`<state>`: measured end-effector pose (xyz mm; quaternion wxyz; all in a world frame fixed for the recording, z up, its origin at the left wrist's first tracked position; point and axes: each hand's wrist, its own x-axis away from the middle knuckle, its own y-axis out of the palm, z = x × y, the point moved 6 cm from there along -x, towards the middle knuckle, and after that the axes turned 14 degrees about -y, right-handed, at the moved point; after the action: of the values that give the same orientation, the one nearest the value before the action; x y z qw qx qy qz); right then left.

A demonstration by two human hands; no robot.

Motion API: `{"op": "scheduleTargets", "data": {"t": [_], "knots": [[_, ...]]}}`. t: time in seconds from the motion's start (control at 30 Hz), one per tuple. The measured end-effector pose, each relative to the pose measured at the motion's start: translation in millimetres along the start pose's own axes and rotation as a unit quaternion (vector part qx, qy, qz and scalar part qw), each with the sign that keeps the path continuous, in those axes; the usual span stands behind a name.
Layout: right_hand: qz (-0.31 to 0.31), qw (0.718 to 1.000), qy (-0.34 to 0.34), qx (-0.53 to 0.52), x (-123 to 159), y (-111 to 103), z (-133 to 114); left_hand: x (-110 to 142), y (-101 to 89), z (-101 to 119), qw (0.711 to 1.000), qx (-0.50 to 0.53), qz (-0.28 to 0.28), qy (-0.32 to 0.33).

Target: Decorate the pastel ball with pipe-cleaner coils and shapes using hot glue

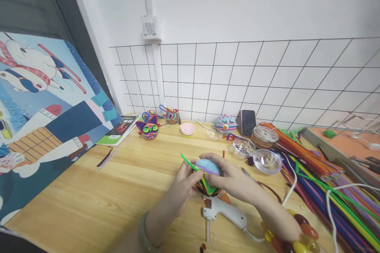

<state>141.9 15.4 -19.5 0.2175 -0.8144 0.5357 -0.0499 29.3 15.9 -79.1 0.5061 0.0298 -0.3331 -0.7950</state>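
Note:
Between my two hands is a ball covered in pipe cleaners (209, 166), striped light blue and purple on top, with green, yellow and dark strips lower down. My left hand (187, 182) grips its left side, the thumb pressing on a green pipe cleaner (187, 161) whose loose end sticks up to the left. Around the right side curl the fingers of my right hand (230, 176). Just below the ball, a white hot glue gun (227, 210) lies on the table with a glue stick (208, 230) projecting from it. The ball's underside is partly hidden.
Bundles of coloured pipe cleaners (335, 189) fill the right side, crossed by a white cable (328, 205). Clear plastic half-shells (267, 162), a round tin (265, 136), a phone (248, 122) and a pink bowl (188, 128) stand behind. Finished balls (150, 131) sit back left, near a picture board (59, 118).

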Motion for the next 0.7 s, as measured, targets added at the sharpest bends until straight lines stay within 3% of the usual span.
{"op": "scheduleTargets", "data": {"t": [0.2,0.4,0.7], "knots": [[-0.003,0.999,-0.023,-0.022,-1,-7,4,0,-2.2,3,0.999,-0.017,-0.019,-0.022],[-0.001,0.999,-0.020,-0.031,-3,-9,8,-1,-10.1,10,0.999,-0.038,0.029,0.006],[0.002,0.999,-0.009,-0.050,-4,-5,11,0,-6.2,11,0.999,0.001,-0.004,0.034]]}}
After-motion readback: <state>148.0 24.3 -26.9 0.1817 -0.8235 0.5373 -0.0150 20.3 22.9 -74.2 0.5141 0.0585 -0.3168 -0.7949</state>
